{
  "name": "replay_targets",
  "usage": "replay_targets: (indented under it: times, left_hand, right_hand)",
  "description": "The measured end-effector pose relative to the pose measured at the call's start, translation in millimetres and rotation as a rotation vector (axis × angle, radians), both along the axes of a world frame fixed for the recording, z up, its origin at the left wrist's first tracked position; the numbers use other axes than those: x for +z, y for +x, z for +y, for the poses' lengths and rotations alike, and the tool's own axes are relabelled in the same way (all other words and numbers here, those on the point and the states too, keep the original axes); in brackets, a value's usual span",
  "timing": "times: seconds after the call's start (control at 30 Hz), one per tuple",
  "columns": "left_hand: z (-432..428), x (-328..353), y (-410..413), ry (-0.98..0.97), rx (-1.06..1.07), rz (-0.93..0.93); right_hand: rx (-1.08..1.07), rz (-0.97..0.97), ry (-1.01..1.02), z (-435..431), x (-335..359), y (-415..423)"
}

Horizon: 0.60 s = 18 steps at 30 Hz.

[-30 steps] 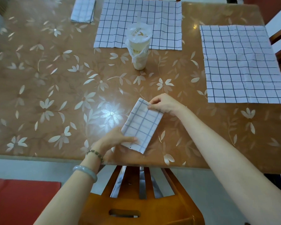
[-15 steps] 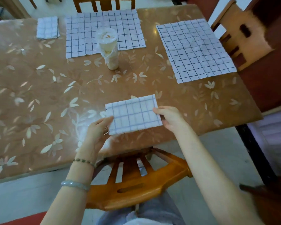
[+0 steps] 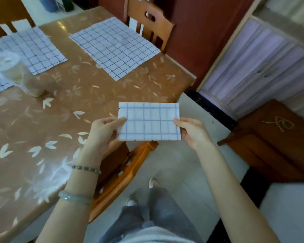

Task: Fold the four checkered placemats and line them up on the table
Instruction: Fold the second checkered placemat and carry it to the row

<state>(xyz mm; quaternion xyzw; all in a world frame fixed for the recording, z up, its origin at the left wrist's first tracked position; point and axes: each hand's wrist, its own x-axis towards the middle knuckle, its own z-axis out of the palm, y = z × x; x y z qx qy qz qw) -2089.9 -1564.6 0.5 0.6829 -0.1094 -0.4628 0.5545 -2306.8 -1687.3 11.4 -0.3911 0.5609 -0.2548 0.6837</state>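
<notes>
My left hand (image 3: 104, 133) and right hand (image 3: 191, 133) are pinching a folded placemat (image 3: 149, 121) by its ends; a blurred cup (image 3: 19, 76) is holding something pale.

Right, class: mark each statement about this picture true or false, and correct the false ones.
1. Both hands grip one folded placemat. True: the left hand and right hand hold the folded placemat by its ends.
2. The folded placemat lies flat on the table. False: it is held up off the table.
3. Two unfolded placemats lie on the table. True.
4. The left wrist is bare. False: it wears a beaded bracelet and a pale bangle.
</notes>
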Motion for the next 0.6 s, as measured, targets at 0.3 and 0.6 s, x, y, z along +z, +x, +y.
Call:
replay_targets:
  times: [0.3,0.6]
  left_hand:
    - [-105,-5,-106,0.051,-0.316,-0.161]
    - [-223,-9,-217,0.063,-0.328,-0.17]
  right_hand:
    - [-0.292,0.001,0.023,-47,-4,-130]
    - [-0.293,-0.039,0.042,-167,-9,-236]
